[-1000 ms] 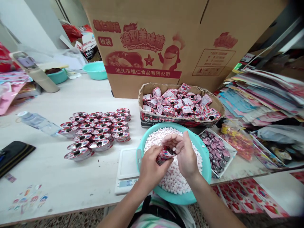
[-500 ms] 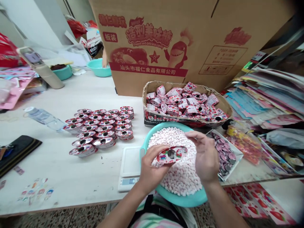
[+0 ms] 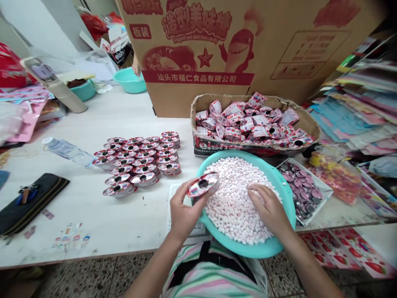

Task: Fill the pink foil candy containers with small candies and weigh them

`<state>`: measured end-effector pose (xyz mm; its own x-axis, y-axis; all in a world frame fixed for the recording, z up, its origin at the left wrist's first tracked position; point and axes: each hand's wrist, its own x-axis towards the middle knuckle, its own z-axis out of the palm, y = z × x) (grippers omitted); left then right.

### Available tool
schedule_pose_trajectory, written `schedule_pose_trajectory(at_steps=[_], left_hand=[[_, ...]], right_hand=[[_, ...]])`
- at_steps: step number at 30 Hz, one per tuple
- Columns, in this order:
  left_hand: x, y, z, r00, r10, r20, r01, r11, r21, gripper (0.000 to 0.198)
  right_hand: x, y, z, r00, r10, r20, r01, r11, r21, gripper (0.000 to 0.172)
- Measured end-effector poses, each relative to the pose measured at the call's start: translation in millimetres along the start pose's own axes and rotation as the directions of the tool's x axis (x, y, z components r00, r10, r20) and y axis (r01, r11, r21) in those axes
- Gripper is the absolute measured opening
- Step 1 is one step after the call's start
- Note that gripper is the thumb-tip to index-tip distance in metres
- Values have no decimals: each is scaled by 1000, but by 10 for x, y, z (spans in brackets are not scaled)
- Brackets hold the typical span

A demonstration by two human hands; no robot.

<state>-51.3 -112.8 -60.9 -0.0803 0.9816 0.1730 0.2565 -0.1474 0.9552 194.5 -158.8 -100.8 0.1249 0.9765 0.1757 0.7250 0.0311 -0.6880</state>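
Observation:
My left hand (image 3: 182, 209) grips a small red-and-silver candy tin (image 3: 203, 185) with a round hole in its top, held over the left rim of a teal basin (image 3: 281, 240). The basin is heaped with small white and pink candies (image 3: 231, 188). My right hand (image 3: 269, 209) lies on the candies with its fingers curled down into them. Rows of the same tins (image 3: 139, 163) stand on the white table (image 3: 93, 215) to the left. Under my left hand sits a white scale (image 3: 172, 207), mostly hidden.
A low cardboard tray of wrapped tins (image 3: 251, 124) stands behind the basin, before a big printed carton (image 3: 235, 45). A white tray of round lids (image 3: 302, 192) lies at right. A water bottle (image 3: 68, 150), black pouch (image 3: 31, 203), and another person's hand (image 3: 135, 68) at a far teal bowl.
My right hand left the tin and dropped onto the candies. My left hand carried the tin to the left, over the basin's rim. The camera tilted down.

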Motion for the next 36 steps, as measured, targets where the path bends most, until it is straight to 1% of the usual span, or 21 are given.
schedule_pose_trajectory(at_steps=[2, 5, 7, 9, 12, 16, 20, 24, 27, 31, 36], left_hand=[[-4, -121, -153, 994, -83, -70, 83, 997, 5, 44], [-34, -329, -405, 963, -170, -209, 176, 984, 14, 51], [-74, -438, -565, 943, -170, -287, 187, 982, 33, 52], [-123, -508, -694, 928, -158, -339, 183, 982, 44, 51], [-190, -558, -791, 919, -172, -354, 207, 976, 62, 50], [-235, -580, -778, 922, -203, -329, 243, 966, 85, 50], [-246, -574, -716, 951, -166, -260, 209, 967, 148, 48], [-264, -587, -627, 969, -151, -193, 181, 972, 148, 45], [-295, -628, -533, 972, -141, -189, 165, 979, 120, 43], [-347, -693, -401, 971, -171, -166, 186, 979, 80, 42], [-390, -794, -298, 975, -137, -174, 163, 976, 144, 41]], right_hand=[[-11, 13, 24, 1000, -6, -13, 6, 1000, 3, 24], [-43, 37, 72, 999, -12, -49, 11, 1000, -27, 23], [-71, 47, 94, 998, -20, -55, 17, 999, -50, 24], [-96, 55, 100, 998, -23, -55, 19, 997, -68, 24], [-117, 67, 86, 995, -42, -94, 32, 994, -106, 25], [-129, 45, 69, 987, -82, -139, 61, 987, -150, 25], [-139, -14, 73, 989, -75, -129, 56, 988, -147, 26], [-149, -24, 88, 986, -80, -145, 58, 987, -149, 26], [-157, -7, 94, 985, -97, -145, 74, 985, -157, 24], [-160, -1, 98, 982, -116, -148, 93, 983, -157, 22], [-161, -17, 109, 983, -122, -139, 100, 983, -156, 19]])
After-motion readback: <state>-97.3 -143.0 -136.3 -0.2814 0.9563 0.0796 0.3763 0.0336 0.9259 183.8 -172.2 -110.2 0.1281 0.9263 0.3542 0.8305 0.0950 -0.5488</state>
